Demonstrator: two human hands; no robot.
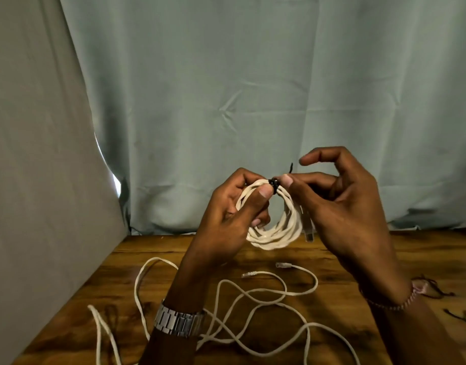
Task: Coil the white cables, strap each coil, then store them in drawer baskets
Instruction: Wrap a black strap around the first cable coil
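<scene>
A white coiled cable [278,233] is held up above the wooden table [329,248]. My left hand [234,212] grips the coil's left side, thumb pressed near its top. A thin black strap [275,182] wraps the top of the coil, its loose end sticking upward. My right hand [339,198] pinches this strap between thumb and a finger, index finger raised. A clear plug [309,234] hangs from the coil's right side. Loose white cables [253,293] sprawl uncoiled on the table below, with two clear plug ends [282,265] lying near the middle.
A pale green cloth backdrop [253,88] hangs behind the table and a grey panel [37,180] stands at the left. Thin dark straps [460,316] lie at the table's right edge. No drawer baskets are in view.
</scene>
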